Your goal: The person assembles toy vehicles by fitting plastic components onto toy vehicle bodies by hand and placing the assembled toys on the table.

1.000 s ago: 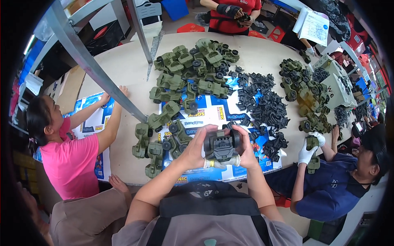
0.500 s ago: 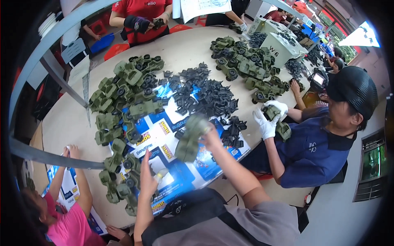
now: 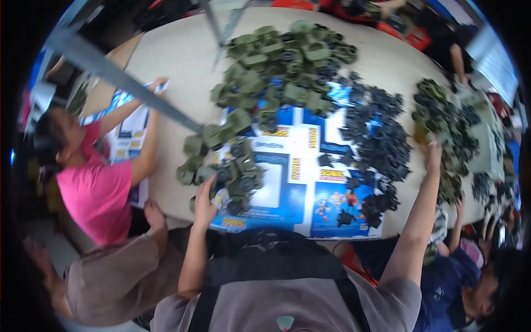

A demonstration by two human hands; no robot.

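Note:
My left hand (image 3: 204,203) rests at the near edge of a small heap of green toy vehicles with black wheels (image 3: 237,176), its fingers against one of them; the grip is blurred. My right arm stretches far to the right, and my right hand (image 3: 432,152) reaches the edge of another pile of green and black toy parts (image 3: 449,128). Whether it holds anything is hidden. Blue printed cardboard sheets (image 3: 287,188) lie flat between the two hands.
A large mound of green toy vehicles (image 3: 282,61) and a spread of black parts (image 3: 381,133) cover the round beige table (image 3: 177,61). A person in pink (image 3: 94,188) sits at left, one in dark blue (image 3: 459,288) at right. A grey metal bar (image 3: 127,77) crosses the upper left.
Both hands held one toy vehicle together a second ago. They have since parted: the left hand dropped to the near-left heap and the right arm swung out to the right pile.

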